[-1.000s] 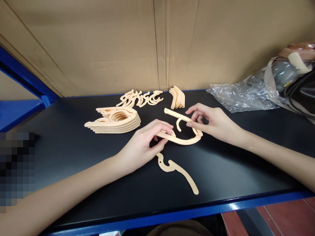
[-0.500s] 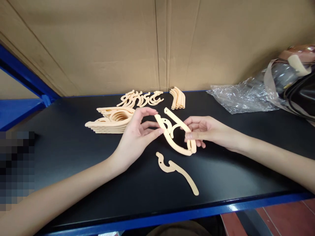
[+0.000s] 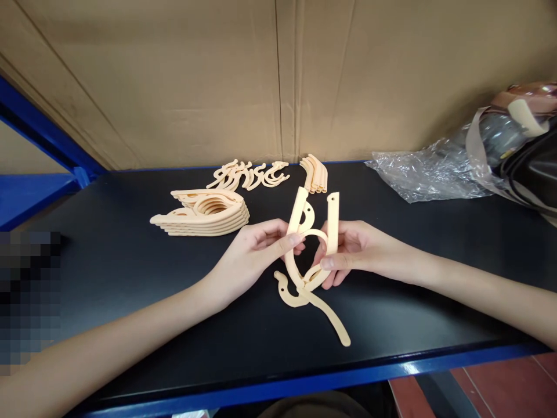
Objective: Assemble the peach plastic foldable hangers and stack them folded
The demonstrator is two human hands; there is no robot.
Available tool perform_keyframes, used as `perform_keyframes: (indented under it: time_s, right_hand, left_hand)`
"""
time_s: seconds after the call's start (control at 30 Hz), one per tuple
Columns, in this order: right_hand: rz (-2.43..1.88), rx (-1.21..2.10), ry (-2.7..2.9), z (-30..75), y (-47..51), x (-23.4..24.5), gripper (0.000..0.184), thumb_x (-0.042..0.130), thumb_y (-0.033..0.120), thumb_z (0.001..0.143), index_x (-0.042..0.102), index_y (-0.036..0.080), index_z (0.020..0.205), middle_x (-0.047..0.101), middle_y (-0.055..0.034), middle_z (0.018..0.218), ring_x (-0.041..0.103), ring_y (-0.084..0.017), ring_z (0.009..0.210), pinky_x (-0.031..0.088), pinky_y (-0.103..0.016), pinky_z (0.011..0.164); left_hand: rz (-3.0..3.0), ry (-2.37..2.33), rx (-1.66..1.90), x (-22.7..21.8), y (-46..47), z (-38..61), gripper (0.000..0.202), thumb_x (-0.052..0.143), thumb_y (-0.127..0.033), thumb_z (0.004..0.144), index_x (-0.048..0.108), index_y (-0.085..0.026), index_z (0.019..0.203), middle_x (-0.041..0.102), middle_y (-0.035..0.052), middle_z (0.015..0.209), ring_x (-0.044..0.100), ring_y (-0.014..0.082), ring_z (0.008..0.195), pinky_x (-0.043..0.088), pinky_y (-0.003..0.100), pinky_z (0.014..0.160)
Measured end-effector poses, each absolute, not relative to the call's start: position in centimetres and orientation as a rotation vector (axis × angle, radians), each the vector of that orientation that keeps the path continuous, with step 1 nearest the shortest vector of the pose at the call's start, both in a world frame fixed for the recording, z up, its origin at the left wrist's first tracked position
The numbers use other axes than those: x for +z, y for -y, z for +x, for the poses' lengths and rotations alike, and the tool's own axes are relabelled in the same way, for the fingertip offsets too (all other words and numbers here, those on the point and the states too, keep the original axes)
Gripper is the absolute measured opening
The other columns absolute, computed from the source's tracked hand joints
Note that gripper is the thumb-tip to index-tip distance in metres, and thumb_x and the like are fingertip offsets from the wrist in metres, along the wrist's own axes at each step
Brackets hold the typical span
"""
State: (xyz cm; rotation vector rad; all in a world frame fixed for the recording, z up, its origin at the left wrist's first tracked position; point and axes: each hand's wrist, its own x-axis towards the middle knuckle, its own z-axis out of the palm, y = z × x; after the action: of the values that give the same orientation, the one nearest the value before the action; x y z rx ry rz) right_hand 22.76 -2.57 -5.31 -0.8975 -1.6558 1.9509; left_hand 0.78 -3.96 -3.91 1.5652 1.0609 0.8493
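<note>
Left hand [image 3: 261, 247] and right hand [image 3: 357, 247] both gripping one folded hanger [image 3: 332, 223]; loose hook piece [image 3: 296, 300] just below them, hanger stack [image 3: 209, 225] beyond left hand.

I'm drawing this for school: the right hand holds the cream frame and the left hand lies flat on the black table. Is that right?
Not quite: the left hand isn't flat on the black table; the head view shows it holding the cream frame too. The right hand does hold it.
</note>
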Motion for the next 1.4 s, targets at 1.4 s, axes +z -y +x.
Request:
perform_keyframes:
  time_s: [1.4]
  right_hand:
    - [-0.716,0.095,2.776,24.8,1.6,-4.4,0.026,0.053,0.038,0.098,0.07,0.02,0.099,0.065,-0.0046,0.099,0.057,-0.017,0.086,0.039,-0.033,0.083]
  left_hand:
    - [2.323,-1.321,0.736,-5.8,2.5,-0.9,0.023,0.052,-0.023,0.092,0.055,-0.022,0.115,0.064,0.0015,0.1,0.061,0.0196,0.089,0.047,0.032,0.078]
